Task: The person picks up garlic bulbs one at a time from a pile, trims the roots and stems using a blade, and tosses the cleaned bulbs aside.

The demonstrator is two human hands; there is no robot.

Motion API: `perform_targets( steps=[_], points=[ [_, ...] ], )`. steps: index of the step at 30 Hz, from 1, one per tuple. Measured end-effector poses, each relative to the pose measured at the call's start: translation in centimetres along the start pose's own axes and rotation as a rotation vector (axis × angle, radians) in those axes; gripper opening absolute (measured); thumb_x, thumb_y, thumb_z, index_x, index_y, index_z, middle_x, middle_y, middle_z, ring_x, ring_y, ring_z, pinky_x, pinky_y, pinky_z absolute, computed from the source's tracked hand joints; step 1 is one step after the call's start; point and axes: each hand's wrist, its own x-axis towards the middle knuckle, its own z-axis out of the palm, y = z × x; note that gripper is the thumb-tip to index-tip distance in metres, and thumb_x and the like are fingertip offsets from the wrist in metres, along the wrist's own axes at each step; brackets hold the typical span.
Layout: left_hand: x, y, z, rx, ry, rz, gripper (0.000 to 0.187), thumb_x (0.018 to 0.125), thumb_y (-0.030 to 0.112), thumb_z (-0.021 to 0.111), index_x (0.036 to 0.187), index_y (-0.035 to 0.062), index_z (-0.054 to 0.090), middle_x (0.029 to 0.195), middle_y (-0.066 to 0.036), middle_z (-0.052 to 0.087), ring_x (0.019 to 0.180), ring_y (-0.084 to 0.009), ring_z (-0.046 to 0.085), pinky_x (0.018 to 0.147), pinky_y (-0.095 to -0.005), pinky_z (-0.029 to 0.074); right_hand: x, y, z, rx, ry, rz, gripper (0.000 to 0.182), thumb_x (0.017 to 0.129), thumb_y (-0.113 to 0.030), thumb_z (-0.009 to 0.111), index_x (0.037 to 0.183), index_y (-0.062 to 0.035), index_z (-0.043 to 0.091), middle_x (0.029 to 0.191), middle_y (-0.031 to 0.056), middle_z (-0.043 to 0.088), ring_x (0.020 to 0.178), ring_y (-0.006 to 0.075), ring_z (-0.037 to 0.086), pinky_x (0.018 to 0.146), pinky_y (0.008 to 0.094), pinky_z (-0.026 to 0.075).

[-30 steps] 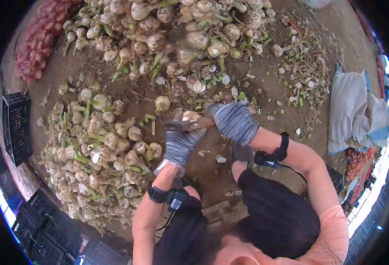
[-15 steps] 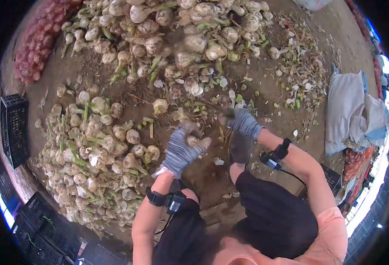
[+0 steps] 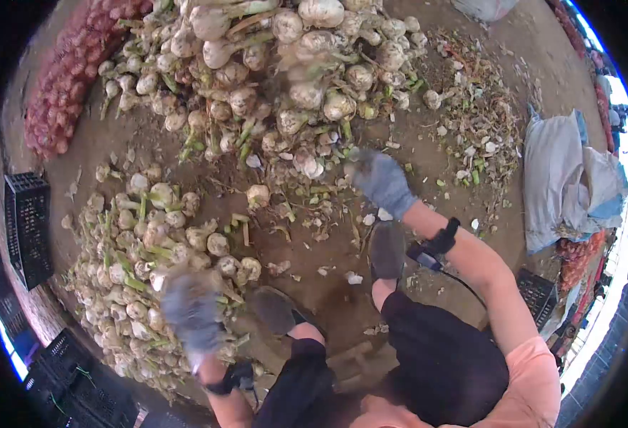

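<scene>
My left hand (image 3: 191,310), in a grey striped glove, is smeared by motion over the near pile of trimmed garlic bulbs (image 3: 143,235). Its fingers cannot be made out, nor whether a bulb is in them. My right hand (image 3: 382,184), gloved the same way, is closed in front of the large heap of garlic bulbs with stalks (image 3: 307,93). Whatever it grips is blurred. Between the two piles a single garlic bulb (image 3: 258,196) lies on the dirt floor, with cut stalk pieces (image 3: 241,222) near it.
Trimmings and loose skins (image 3: 481,128) litter the ground at right, beside a white sack (image 3: 560,178). A red mesh bag of bulbs (image 3: 68,78) lies far left, above a black crate (image 3: 27,228). More dark crates (image 3: 79,385) stand at lower left. My shoes (image 3: 387,250) are between the piles.
My left hand, which held a garlic bulb in front of me, has swung left and down over the near pile. My right hand has shifted slightly left and away from me.
</scene>
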Motion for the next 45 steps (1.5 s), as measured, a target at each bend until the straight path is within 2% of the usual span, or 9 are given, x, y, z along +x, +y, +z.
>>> perform_targets(
  steps=[3, 6, 15, 16, 22, 29, 37, 42, 45],
  points=[
    [-0.2, -2.2, -7.3, 0.102, 0.232, -1.014, 0.043, 0.077, 0.004, 0.063, 0.118, 0.0053, 0.049, 0.105, -0.011, 0.057, 0.079, -0.0169, 0.057, 0.069, -0.0231, 0.050, 4.3, -1.1, -0.4, -0.001, 0.340, -0.127, 0.045, 0.077, -0.035, 0.061, 0.113, -0.0089, 0.053, 0.099, 0.0202, 0.058, 0.089, 0.0332, 0.057, 0.076, 0.0411, 0.047],
    [-3.2, -4.9, -8.0, -0.329, 0.514, -0.655, 0.055, 0.074, 0.000, 0.064, 0.125, 0.0081, 0.044, 0.115, -0.011, 0.054, 0.078, -0.0151, 0.057, 0.068, -0.0209, 0.049, 7.1, -2.5, -0.6, -0.144, 0.377, -0.108, 0.051, 0.075, -0.035, 0.062, 0.120, -0.0146, 0.049, 0.106, 0.0207, 0.055, 0.091, 0.0337, 0.057, 0.076, 0.0415, 0.047],
    [2.9, 7.6, 5.8, -0.478, -0.153, 0.125, 0.071, 0.068, 0.008, 0.071, 0.130, 0.0105, 0.036, 0.127, -0.014, 0.044, 0.085, -0.0220, 0.061, 0.068, -0.0267, 0.051, 1.2, -2.6, 0.4, 0.492, 0.202, -0.144, 0.070, 0.064, -0.045, 0.073, 0.116, -0.0039, 0.050, 0.100, 0.0158, 0.060, 0.091, 0.0265, 0.058, 0.079, 0.0346, 0.047],
    [3.2, 8.5, 6.9, -0.497, -0.206, 0.120, 0.074, 0.067, 0.008, 0.072, 0.130, 0.0102, 0.035, 0.126, -0.016, 0.045, 0.089, -0.0244, 0.060, 0.073, -0.0279, 0.050, -0.3, -2.6, 0.7, 0.928, 0.039, -0.143, 0.070, 0.064, -0.046, 0.074, 0.113, -0.0013, 0.051, 0.097, 0.0128, 0.061, 0.089, 0.0218, 0.059, 0.077, 0.0326, 0.048],
    [1.4, 9.4, 15.6, -0.968, -0.464, 0.071, 0.077, 0.065, 0.009, 0.074, 0.129, 0.0076, 0.031, 0.116, -0.010, 0.050, 0.106, -0.0208, 0.051, 0.088, -0.0332, 0.045, -6.0, -5.2, -0.3, 0.594, -0.458, 0.292, 0.064, 0.072, -0.053, 0.064, 0.106, 0.0004, 0.054, 0.080, 0.0071, 0.061, 0.079, 0.0132, 0.059, 0.070, 0.0273, 0.048],
    [-0.5, 8.4, 16.2, -1.388, -0.542, -0.587, 0.072, 0.064, 0.015, 0.076, 0.120, 0.0041, 0.034, 0.109, -0.011, 0.052, 0.098, -0.0185, 0.053, 0.085, -0.0306, 0.046, -6.7, -4.3, -0.1, -0.098, -0.235, -0.209, 0.045, 0.076, -0.037, 0.059, 0.106, -0.0029, 0.054, 0.081, 0.0184, 0.062, 0.075, 0.0327, 0.061, 0.064, 0.0417, 0.048],
    [-3.7, 5.9, 19.5, -1.273, -0.526, -0.632, 0.075, 0.065, 0.028, 0.075, 0.122, 0.0020, 0.033, 0.110, -0.011, 0.054, 0.099, -0.0222, 0.055, 0.090, -0.0325, 0.043, -6.3, -5.6, -0.1, -0.511, -0.244, -0.447, 0.016, 0.078, -0.014, 0.046, 0.085, -0.0011, 0.052, 0.065, 0.0155, 0.060, 0.062, 0.0297, 0.061, 0.051, 0.0410, 0.047],
    [-1.6, 7.8, 14.6, -0.719, -0.522, -0.135, 0.070, 0.062, 0.030, 0.078, 0.114, 0.0016, 0.042, 0.098, -0.010, 0.059, 0.089, -0.0201, 0.059, 0.082, -0.0318, 0.048, -5.9, -4.7, 0.0, -0.505, -0.252, -0.492, 0.013, 0.075, -0.012, 0.048, 0.081, -0.0013, 0.052, 0.066, 0.0164, 0.060, 0.062, 0.0303, 0.061, 0.052, 0.0396, 0.047],
    [-2.3, 9.2, 13.3, -1.419, -0.488, -0.787, 0.062, 0.057, 0.025, 0.080, 0.106, 0.0058, 0.046, 0.093, -0.006, 0.061, 0.085, -0.0140, 0.059, 0.078, -0.0293, 0.048, -3.7, 1.9, -1.5, -0.536, -0.280, 0.012, 0.017, 0.076, -0.017, 0.053, 0.088, -0.0048, 0.057, 0.072, 0.0181, 0.060, 0.070, 0.0349, 0.060, 0.058, 0.0413, 0.047]
  ],
)
